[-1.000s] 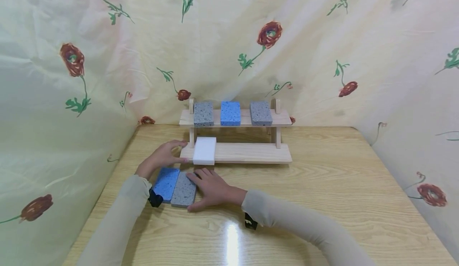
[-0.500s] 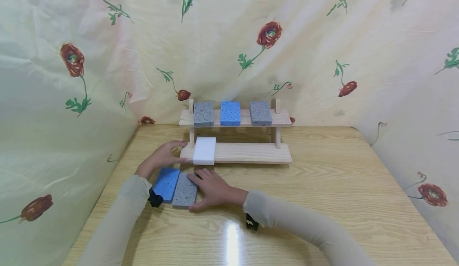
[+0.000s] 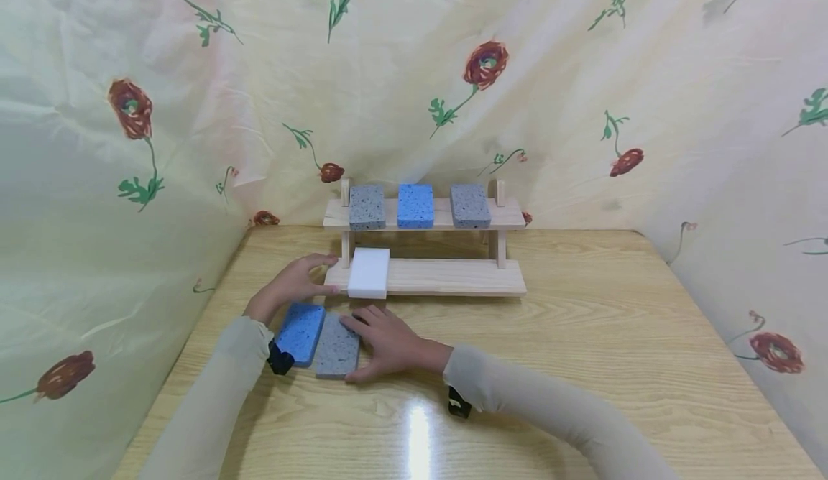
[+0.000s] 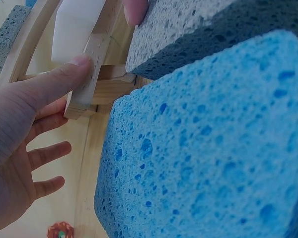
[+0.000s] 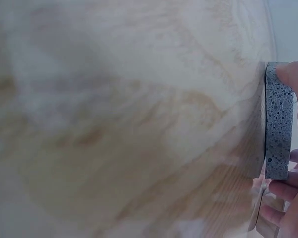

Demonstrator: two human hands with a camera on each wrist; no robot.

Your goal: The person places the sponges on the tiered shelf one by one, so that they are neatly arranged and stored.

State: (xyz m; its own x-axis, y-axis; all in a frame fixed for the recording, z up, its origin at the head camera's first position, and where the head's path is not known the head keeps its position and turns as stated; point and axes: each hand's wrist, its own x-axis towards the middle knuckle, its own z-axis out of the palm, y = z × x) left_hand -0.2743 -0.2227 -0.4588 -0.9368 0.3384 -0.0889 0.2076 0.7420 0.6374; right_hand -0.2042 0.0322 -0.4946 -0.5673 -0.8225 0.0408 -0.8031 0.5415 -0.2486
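Observation:
My left hand (image 3: 290,284) grips the left end of the lower board of a two-tier wooden shelf (image 3: 456,277). In the left wrist view its thumb lies on the board's front edge, while some other fingers stay spread. A grey sponge (image 3: 335,351) lies flat on the table, held by my right hand (image 3: 393,343) between thumb and fingers across its length; the right wrist view shows the thumb at one end of that grey sponge (image 5: 279,124). Left of it, a blue sponge (image 4: 203,148) lies flat below my left wrist. A white block (image 3: 369,273) sits at the lower board's left.
On the upper board stand two grey sponges, one left (image 3: 366,207) and one right (image 3: 470,205), with a blue sponge (image 3: 415,205) between them. A flowered cloth (image 3: 550,106) hangs behind and at both sides of the wooden table (image 3: 614,336).
My right hand has shifted slightly right with the grey sponge, widening the gap to the blue sponge on the table. The left hand keeps its place on the shelf.

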